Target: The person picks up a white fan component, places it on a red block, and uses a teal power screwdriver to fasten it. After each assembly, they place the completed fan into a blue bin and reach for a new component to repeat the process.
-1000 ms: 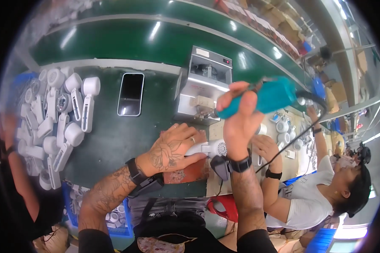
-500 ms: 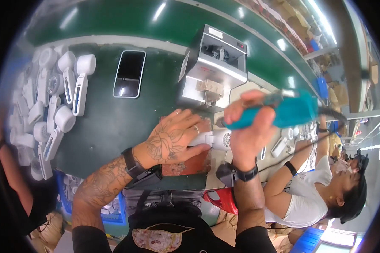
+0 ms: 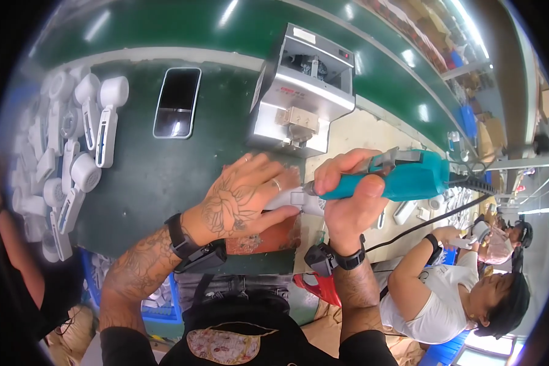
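A white handheld fan point(image 3: 294, 199) lies over a reddish-brown pad point(image 3: 259, 243) at the table's front. My left hand point(image 3: 241, 201) is closed round its handle, thumb on the near side, pressing it down. In my right hand point(image 3: 352, 210) is a teal electric screwdriver point(image 3: 416, 177), held level with its tip pointing left. That tip is at the neck of the fan; whether it touches a screw is too small to tell. My right hand hides part of the fan's head.
A heap of white handheld fans point(image 3: 82, 171) covers the table's left side. Behind my hands are a phone point(image 3: 177, 102) and a grey metal machine point(image 3: 296, 97). A black cable point(image 3: 433, 218) trails from the screwdriver. A person in white point(image 3: 436, 299) works at the right, near more fan parts.
The screwdriver, blurred before, has come down and left to the fan's neck and is now steady. My left hand keeps its hold on the fan. The person at the right has a white part raised.
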Tool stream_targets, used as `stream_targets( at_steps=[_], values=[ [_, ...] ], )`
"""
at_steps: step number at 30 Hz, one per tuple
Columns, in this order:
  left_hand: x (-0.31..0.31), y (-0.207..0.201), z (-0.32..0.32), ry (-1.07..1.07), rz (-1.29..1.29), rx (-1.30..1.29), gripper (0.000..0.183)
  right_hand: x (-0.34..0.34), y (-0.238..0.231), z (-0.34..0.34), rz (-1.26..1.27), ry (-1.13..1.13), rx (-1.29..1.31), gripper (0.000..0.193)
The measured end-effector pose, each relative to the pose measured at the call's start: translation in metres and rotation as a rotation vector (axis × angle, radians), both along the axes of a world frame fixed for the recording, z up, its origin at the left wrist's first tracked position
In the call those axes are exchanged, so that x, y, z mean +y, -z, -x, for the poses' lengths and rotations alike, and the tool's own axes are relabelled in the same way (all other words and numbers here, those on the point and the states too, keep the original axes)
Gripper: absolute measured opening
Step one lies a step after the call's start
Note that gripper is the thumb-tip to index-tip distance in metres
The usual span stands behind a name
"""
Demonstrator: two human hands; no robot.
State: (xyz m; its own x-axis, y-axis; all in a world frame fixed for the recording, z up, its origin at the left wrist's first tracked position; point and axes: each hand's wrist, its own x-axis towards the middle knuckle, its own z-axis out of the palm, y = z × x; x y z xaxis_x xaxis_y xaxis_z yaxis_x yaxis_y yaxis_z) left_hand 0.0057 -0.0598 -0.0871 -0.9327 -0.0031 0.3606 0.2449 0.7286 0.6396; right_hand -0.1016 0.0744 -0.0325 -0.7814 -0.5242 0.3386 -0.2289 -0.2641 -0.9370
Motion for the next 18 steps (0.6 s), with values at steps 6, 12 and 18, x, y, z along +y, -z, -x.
stream_targets(
  at_steps=[6,12,18],
  values=[
    [-0.002,-0.009,0.002,-0.007,0.049,0.013,0.045,-0.001,0.004,0.005,0.037,-0.018,0.005,0.061],
    [-0.001,-0.009,-0.001,-0.008,0.03,-0.001,0.043,-0.008,-0.007,0.004,-0.055,0.024,-0.012,0.061],
    [-0.002,-0.011,-0.006,-0.001,0.028,0.009,0.045,-0.042,-0.027,0.016,0.121,0.064,0.11,0.054]
  ],
)
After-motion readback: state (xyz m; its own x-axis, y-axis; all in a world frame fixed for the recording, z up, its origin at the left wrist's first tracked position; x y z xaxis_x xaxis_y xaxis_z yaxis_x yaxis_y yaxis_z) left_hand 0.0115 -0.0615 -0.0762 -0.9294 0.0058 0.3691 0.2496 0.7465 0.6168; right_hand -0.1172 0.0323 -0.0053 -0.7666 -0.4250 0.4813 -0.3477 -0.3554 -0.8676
